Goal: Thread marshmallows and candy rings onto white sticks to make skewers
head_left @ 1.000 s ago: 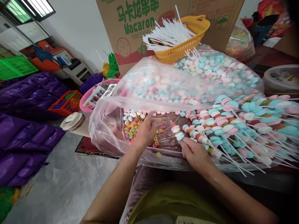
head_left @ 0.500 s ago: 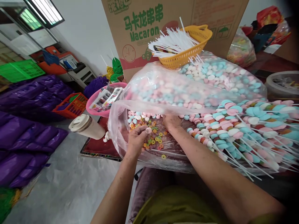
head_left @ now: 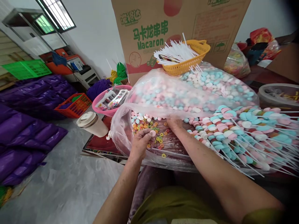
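My left hand (head_left: 141, 140) is closed, with a pale pink marshmallow (head_left: 152, 133) pinched between thumb and fingertips. Around and beyond it lie small ring-shaped gummies (head_left: 160, 141) in yellow, green and orange. My right hand (head_left: 174, 122) reaches under the edge of the clear plastic bag (head_left: 158, 109), among pink, white and blue marshmallows; the plastic and blur hide its fingers. To the right of my right forearm, many marshmallow skewers (head_left: 233, 130) on white sticks lie heaped, gummy rings threaded between the marshmallows.
A yellow basket (head_left: 179, 67) of white sticks (head_left: 174, 53) rests on the bagged marshmallows, before a large cardboard box (head_left: 182, 18). On the left stand a lidded cup (head_left: 99, 127) and a pink basket (head_left: 102, 112) of packets. A clear round tub (head_left: 268, 90) sits far right.
The whole view has shifted slightly, moving things right and down on the left side. My left hand still pinches the marshmallow; my right hand stays under the plastic edge.
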Available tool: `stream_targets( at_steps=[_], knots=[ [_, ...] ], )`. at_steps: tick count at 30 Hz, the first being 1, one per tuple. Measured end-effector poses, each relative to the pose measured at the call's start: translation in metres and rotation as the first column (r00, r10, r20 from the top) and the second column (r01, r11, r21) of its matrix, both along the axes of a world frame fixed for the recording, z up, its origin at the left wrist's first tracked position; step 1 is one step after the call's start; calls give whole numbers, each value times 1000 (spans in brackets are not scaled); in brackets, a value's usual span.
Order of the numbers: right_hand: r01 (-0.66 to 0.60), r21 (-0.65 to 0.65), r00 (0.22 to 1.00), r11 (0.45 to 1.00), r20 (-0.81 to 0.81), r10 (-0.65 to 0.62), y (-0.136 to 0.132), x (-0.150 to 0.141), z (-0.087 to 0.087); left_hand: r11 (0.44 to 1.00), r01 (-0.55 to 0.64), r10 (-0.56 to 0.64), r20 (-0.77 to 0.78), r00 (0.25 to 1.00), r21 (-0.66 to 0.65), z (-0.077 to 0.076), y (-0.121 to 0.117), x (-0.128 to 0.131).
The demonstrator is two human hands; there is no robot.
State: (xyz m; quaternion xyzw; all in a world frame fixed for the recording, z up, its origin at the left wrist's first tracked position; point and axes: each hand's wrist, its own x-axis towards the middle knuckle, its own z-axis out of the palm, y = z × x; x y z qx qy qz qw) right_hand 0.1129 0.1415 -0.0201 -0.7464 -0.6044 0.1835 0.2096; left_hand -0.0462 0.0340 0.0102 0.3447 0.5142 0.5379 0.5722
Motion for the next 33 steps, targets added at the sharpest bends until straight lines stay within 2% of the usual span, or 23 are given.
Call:
stream_targets(
  at_steps=[4, 8, 12, 15, 18, 21, 24, 26, 29, 31, 33],
  knots=[
    [45, 3, 996, 999, -73, -45, 6, -6, -3, 997, -75, 75, -7, 997, 12, -1, -1, -6],
    [58, -19, 978, 998, -197, -60, 8, -6, 1, 996, -83, 83, -3, 997, 19, -3, 1, -8],
    [54, 17, 919, 998, -391, -43, -18, -9, 10, 996, -79, 81, -55, 995, 35, -7, 1, -4],
    [42, 17, 807, 999, -590, -24, -51, -26, 14, 973, -160, 198, -246, 949, 163, -12, 0, 3],
    [38, -24, 610, 999, -791, -42, -79, -49, 20, 907, -159, 322, -399, 858, 390, -18, -3, 12],
    [29, -72, 395, 997, -915, -78, -94, -61, 31, 874, -116, 314, -366, 876, 471, -19, -4, 18],
    [-7, -97, 231, 995, -968, -93, -104, -58, 41, 904, -202, 286, -179, 942, 378, -14, -4, 18],
    [-34, -104, 164, 994, -982, -97, -112, -52, 45, 921, -241, 268, -49, 962, 305, -8, -6, 17],
    [-84, -88, 109, 993, -991, -78, -127, -47, 44, 932, -253, 244, 68, 968, 261, 0, -12, 21],
    [-91, -61, 101, 994, -994, -51, -134, -48, 41, 931, -261, 243, 99, 965, 255, 1, -16, 30],
    [-22, -8, 129, 1000, -992, -5, -136, -53, 37, 925, -292, 275, 102, 956, 242, -2, -16, 41]
  ],
)
